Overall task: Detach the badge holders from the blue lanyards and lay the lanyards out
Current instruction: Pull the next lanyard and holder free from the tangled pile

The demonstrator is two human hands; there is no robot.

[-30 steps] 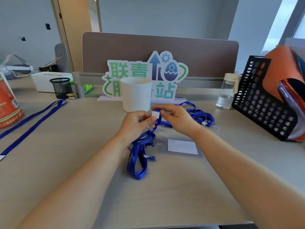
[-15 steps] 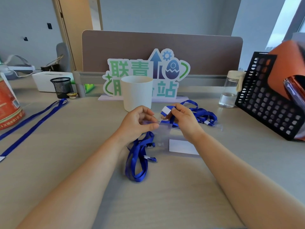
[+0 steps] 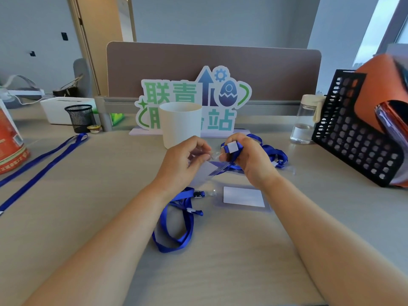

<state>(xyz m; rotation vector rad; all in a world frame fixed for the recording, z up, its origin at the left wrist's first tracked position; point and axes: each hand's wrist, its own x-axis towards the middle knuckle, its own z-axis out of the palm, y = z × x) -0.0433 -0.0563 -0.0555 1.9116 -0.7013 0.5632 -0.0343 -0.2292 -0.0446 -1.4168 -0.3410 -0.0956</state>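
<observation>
Desk (image 3: 66,217): looped blue lanyard (image 3: 172,248), clear holder (image 3: 242,196)

A light wooden desk (image 3: 88,217) stands before a brown partition (image 3: 265,69), with pale grey walls (image 3: 220,18) behind (a bright window (image 3: 375,29) at right).

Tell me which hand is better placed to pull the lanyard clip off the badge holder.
Probably right. The right hand grips the blue lanyard at its clip end, while the left hand pinches the clear badge holder steady.
</observation>
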